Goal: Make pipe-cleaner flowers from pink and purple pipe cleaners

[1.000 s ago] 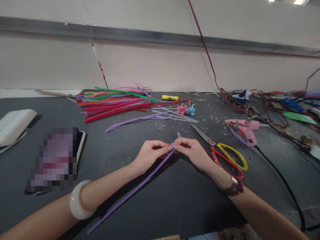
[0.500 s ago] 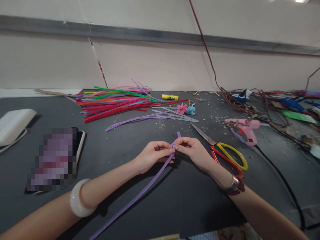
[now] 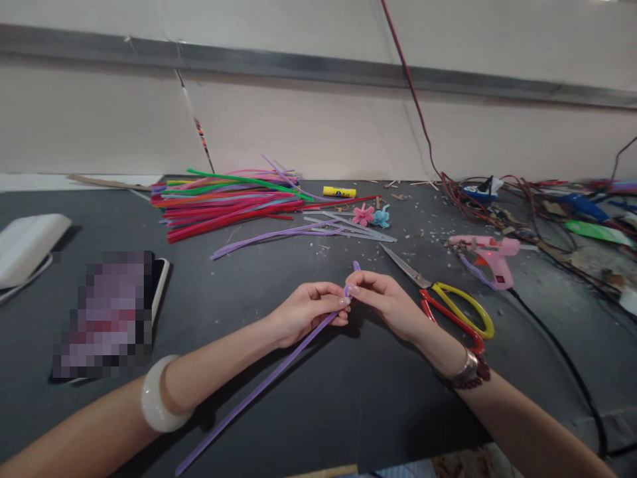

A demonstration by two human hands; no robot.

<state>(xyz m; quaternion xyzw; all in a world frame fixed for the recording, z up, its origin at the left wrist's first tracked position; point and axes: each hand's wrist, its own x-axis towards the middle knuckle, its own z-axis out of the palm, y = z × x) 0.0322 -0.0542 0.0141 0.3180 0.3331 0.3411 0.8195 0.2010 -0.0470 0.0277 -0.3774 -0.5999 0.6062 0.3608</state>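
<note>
My left hand (image 3: 308,313) and my right hand (image 3: 383,299) meet at the fingertips, both pinching a purple pipe cleaner (image 3: 259,392). Its short end sticks up past my fingers, and its long end runs down toward me across the dark table (image 3: 348,425). The bend between my fingertips is mostly hidden. Nearest my right hand lie scissors (image 3: 438,302) with red and yellow handles, their blades pointing away to the upper left. A white bangle (image 3: 162,395) circles my left wrist, and a dark bracelet (image 3: 470,372) circles my right.
A heap of multicoloured pipe cleaners (image 3: 223,207) lies at the back, near a yellow glue stick (image 3: 339,192), small pink and blue flowers (image 3: 363,214), and grey strips (image 3: 348,229). A pink glue gun (image 3: 490,257) and tangled wires (image 3: 478,199) lie right; a phone (image 3: 159,285) lies left.
My hands have shifted slightly, and the pipe cleaner's bend is now more hidden between my fingertips. The long end still trails down toward me. The view has tilted a little.
</note>
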